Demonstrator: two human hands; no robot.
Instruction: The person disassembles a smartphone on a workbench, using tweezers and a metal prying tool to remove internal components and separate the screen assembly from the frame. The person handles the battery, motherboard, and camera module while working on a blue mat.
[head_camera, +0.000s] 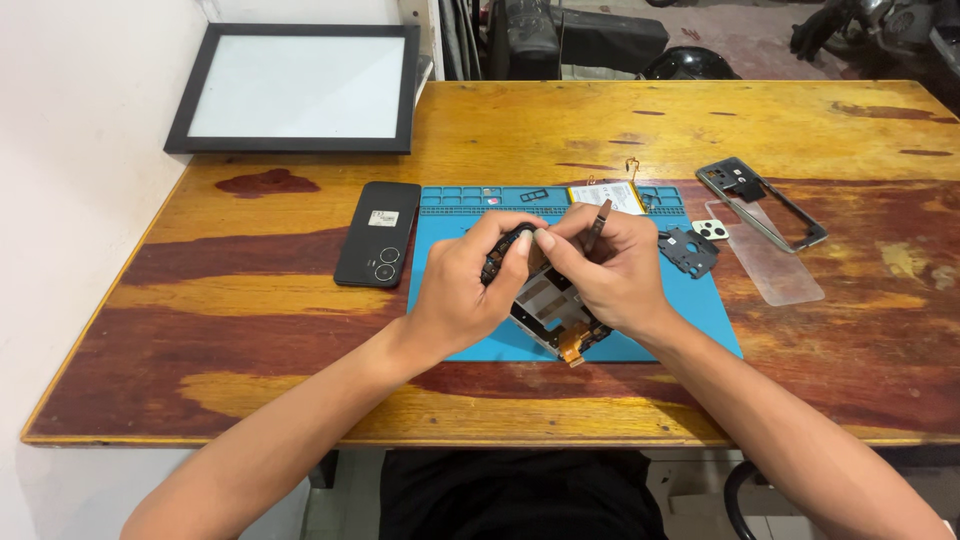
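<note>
Over a blue work mat (690, 310), my left hand (465, 290) and my right hand (605, 270) meet above an opened phone body (552, 312) with bare metal and an orange flex cable at its near end. My left hand pinches a small black part (503, 248) at the phone's top edge. My right hand grips a thin dark tool (598, 222) that points up and away, and its fingers also press on the phone. The phone's upper half is hidden under my hands.
A black phone back cover (378, 233) lies left of the mat. A flat battery (607, 194) sits at the mat's far edge. On the right lie a black bracket (688, 250), a white camera piece (710, 230), a phone frame (761, 202) and a clear sheet (772, 268). A black-framed panel (296, 88) leans far left.
</note>
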